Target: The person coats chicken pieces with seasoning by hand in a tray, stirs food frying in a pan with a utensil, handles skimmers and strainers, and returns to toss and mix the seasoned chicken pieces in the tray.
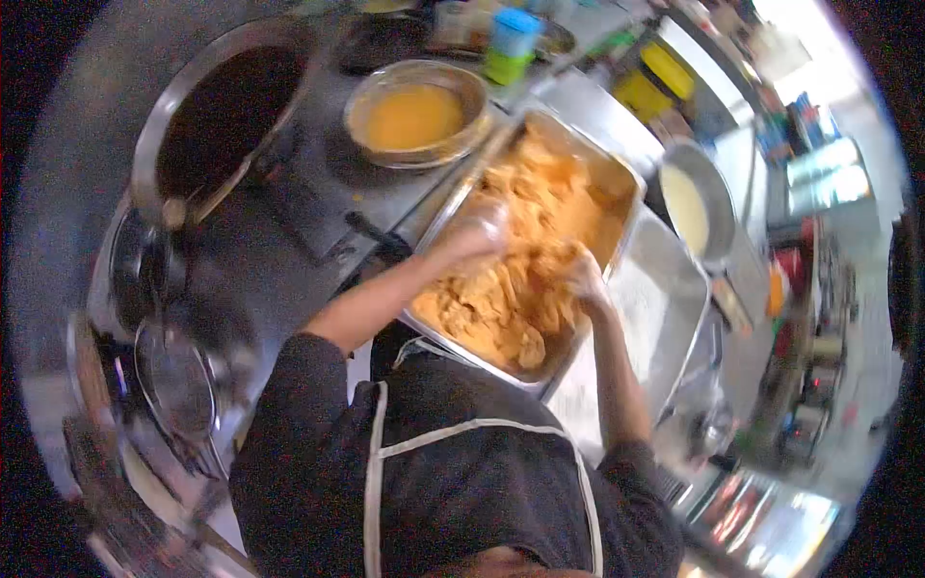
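A deep metal tray [628, 183] stands in front of me, full of pieces coated in thick orange batter [496, 313]; they look like raw meat, though I cannot be sure. My left hand [485, 229], which seems to wear a thin clear glove, is at the left side of the mix, its fingers blurred and partly sunk in. On the right, my right hand [584, 277] is curled around some of the battered pieces near the tray's wall. Batter covers its fingertips.
Right of the tray sits another metal tray [631, 313] holding white powder. Beyond it is a pan of pale liquid [686, 214]. A bowl of yellow-orange liquid [414, 118] and a blue-and-green container [511, 48] stand behind. A large pot of dark liquid [226, 120] is at left.
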`<state>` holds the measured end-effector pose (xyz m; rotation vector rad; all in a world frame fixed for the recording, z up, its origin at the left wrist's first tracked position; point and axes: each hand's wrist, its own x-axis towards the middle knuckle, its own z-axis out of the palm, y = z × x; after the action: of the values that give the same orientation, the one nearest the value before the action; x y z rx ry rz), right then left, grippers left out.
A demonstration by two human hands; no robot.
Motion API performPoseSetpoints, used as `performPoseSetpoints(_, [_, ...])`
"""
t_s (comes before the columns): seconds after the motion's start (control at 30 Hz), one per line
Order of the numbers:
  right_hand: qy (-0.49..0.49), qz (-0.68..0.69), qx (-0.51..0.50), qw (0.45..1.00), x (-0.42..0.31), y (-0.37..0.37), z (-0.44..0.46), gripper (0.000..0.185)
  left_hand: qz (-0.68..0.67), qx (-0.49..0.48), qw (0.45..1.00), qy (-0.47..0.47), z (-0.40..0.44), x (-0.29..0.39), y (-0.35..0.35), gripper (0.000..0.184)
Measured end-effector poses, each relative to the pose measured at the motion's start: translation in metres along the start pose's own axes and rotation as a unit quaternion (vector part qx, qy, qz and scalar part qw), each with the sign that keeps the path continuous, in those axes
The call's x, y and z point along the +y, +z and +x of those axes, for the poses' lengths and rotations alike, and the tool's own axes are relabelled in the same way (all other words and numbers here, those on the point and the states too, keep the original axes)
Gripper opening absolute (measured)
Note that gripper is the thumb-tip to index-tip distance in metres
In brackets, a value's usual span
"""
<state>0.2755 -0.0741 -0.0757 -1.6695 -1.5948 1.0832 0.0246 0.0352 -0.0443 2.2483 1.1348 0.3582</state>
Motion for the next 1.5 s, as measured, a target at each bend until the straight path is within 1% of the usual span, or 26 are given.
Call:
performPoseSetpoints(0.07, [-0.036,-0.075,-0.023,0.996,-0.018,-0.013,0.004,0.029,0.050,-0.029,0.991,-0.117,0.009,-0.004,-0.013,0.062])
performPoseSetpoints(0.2, [-0.057,-0.083,-0.015,0.995,0.019,-0.041,0.053,0.022,0.016,-0.017,0.994,-0.102,0.027,-0.020,0.001,0.064])
performPoseSetpoints(0.3, [-0.110,-0.045,-0.044,0.992,0.071,-0.041,0.097,0.017,0.013,-0.190,0.981,-0.028,0.094,-0.089,0.078,0.083])
performPoseSetpoints(0.37, [-0.105,0.066,-0.136,0.983,0.036,-0.032,0.096,0.027,0.012,-0.056,0.994,-0.098,0.111,-0.086,0.087,0.084])
performPoseSetpoints(0.4, [-0.161,0.146,-0.024,0.976,0.027,-0.011,0.082,0.028,-0.004,-0.021,0.992,-0.126,0.111,-0.073,0.079,0.083])
performPoseSetpoints(0.43, [-0.117,0.280,-0.024,0.953,0.035,-0.005,0.091,0.026,-0.021,0.014,0.988,-0.152,0.109,-0.059,0.070,0.082])
performPoseSetpoints(0.5, [-0.078,0.415,-0.008,0.906,0.051,0.006,0.101,0.028,-0.086,-0.126,0.957,-0.248,0.103,-0.039,0.032,0.078])
performPoseSetpoints(0.57, [0.030,0.471,-0.048,0.880,0.061,0.011,0.091,0.055,-0.135,-0.250,0.908,-0.307,0.094,-0.026,0.003,0.076])
performPoseSetpoints(0.67, [0.228,0.173,-0.058,0.956,0.032,0.029,0.100,0.048,-0.345,-0.248,0.875,-0.231,0.066,-0.041,0.015,0.064])
performPoseSetpoints(0.7, [0.204,0.011,-0.157,0.966,0.079,0.041,0.129,0.045,-0.403,-0.238,0.857,-0.214,0.054,-0.041,0.016,0.060])
performPoseSetpoints(0.73, [0.201,0.015,-0.152,0.968,0.074,0.041,0.108,0.045,-0.438,-0.231,0.843,-0.209,0.041,-0.041,0.018,0.055])
performPoseSetpoints(0.77, [0.074,0.251,-0.121,0.958,0.063,0.045,0.071,0.040,-0.462,-0.223,0.833,-0.208,0.030,-0.040,0.020,0.051])
performPoseSetpoints(0.83, [-0.057,0.467,-0.080,0.879,0.057,0.047,0.057,0.036,-0.473,-0.209,0.829,-0.212,0.014,-0.030,0.017,0.044])
performPoseSetpoints(0.87, [-0.003,0.192,-0.176,0.965,0.066,0.045,0.078,0.034,-0.470,-0.204,0.832,-0.212,0.013,-0.024,0.014,0.040])
performPoseSetpoints(0.9, [0.049,-0.102,-0.259,0.959,0.071,0.047,0.086,0.034,-0.465,-0.196,0.838,-0.208,0.014,-0.019,0.010,0.036])
performPoseSetpoints(0.93, [0.012,0.176,-0.183,0.967,0.013,0.022,0.045,0.028,-0.488,-0.179,0.837,-0.171,0.018,-0.030,0.023,0.034])
performPoseSetpoints(0.97, [-0.057,0.435,-0.146,0.887,-0.059,-0.006,-0.001,0.023,-0.500,-0.168,0.836,-0.151,0.030,-0.029,0.023,0.032])
performPoseSetpoints(1.0, [-0.041,0.266,-0.142,0.953,-0.046,-0.014,0.015,0.028,-0.512,-0.158,0.834,-0.131,0.041,-0.026,0.023,0.031])
performPoseSetpoints(1.03, [-0.031,0.178,-0.137,0.974,-0.033,-0.020,0.027,0.030,-0.259,-0.202,0.944,-0.027,0.060,-0.010,0.010,0.024])
performPoseSetpoints(1.07, [-0.021,0.088,-0.134,0.987,-0.021,-0.025,0.040,0.032,0.017,-0.229,0.970,0.081,0.071,0.003,-0.002,0.021])
performPoseSetpoints(1.1, [-0.014,-0.030,-0.129,0.991,-0.013,-0.030,0.049,0.036,0.015,-0.230,0.970,0.083,0.074,0.010,-0.007,0.021])
performPoseSetpoints(1.17, [-0.006,-0.149,-0.118,0.982,-0.002,-0.037,0.056,0.040,0.200,-0.286,0.866,0.359,0.080,0.023,-0.022,0.025])
performPoseSetpoints(1.23, [-0.339,0.010,-0.172,0.925,-0.015,-0.043,0.061,0.035,0.234,-0.369,0.848,0.300,0.073,0.031,-0.038,0.031])
performPoseSetpoints(1.33, [-0.201,-0.048,-0.158,0.965,-0.037,-0.063,0.053,0.030,0.254,-0.386,0.867,0.186,0.075,0.019,-0.036,0.034])
performPoseSetpoints(1.43, [-0.255,-0.245,-0.186,0.917,0.013,-0.066,0.093,0.028,0.128,-0.287,0.948,0.040,0.080,0.003,-0.041,0.059])
performPoseSetpoints(1.5, [-0.219,-0.356,-0.161,0.894,0.023,-0.068,0.111,0.032,0.058,-0.219,0.973,-0.037,0.088,-0.014,-0.023,0.057])
